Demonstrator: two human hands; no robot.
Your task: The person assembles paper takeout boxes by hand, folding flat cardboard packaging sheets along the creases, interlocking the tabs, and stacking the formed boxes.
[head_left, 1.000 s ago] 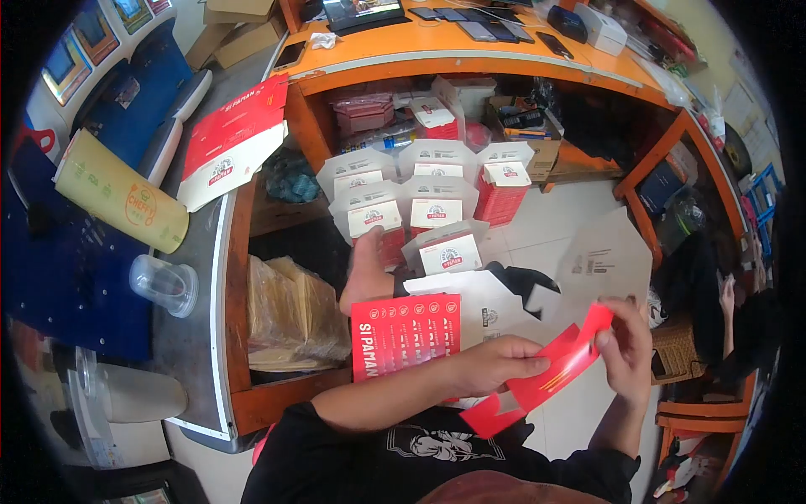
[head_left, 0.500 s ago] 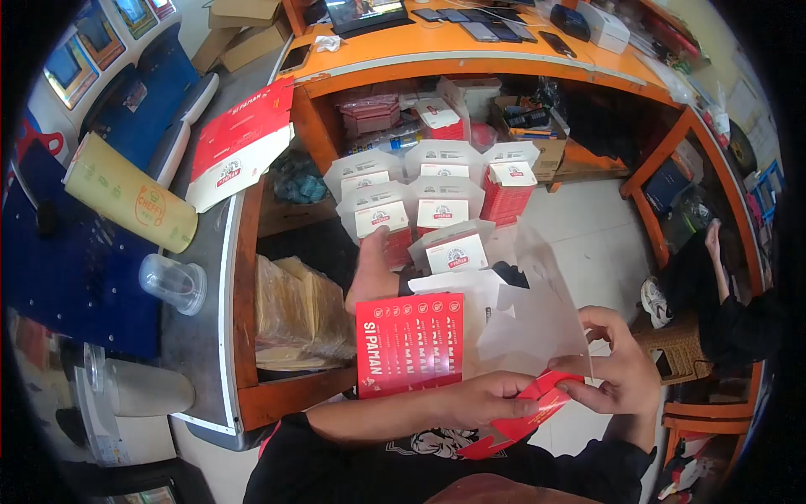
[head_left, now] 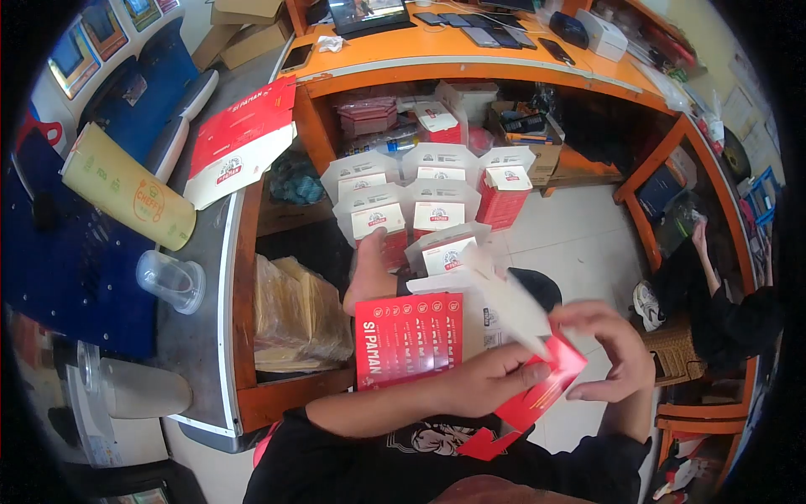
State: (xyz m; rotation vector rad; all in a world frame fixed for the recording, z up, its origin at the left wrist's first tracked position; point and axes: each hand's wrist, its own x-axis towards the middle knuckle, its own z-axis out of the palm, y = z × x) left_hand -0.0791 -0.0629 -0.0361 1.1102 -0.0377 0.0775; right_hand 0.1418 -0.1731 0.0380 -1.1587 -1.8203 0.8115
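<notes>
My left hand (head_left: 495,382) is closed around a partly folded red and white carton (head_left: 546,378), thumb lying on its red side. A white flap of that carton stands up, smeared by motion, and a red flap hangs toward my lap. Just right of the carton, my right hand (head_left: 617,357) has its thumb and fingers curved and apart. Its fingertips are close to the carton's upper edge; whether they touch it I cannot tell. Left of my hands lies a stack of flat red cartons (head_left: 407,340) lettered SI PAMAN.
Several folded cartons (head_left: 439,217) with raised lids stand on the floor ahead, a bare foot (head_left: 369,277) beside them. A flat carton (head_left: 243,139), a tall cup (head_left: 130,185) and a clear plastic cup (head_left: 170,281) rest on the left counter. Another person (head_left: 714,311) is at right.
The carton's white flap has swung left and upward, and its red body has opened out. My right fingers have come off the red panel and spread apart. The left hand keeps its hold.
</notes>
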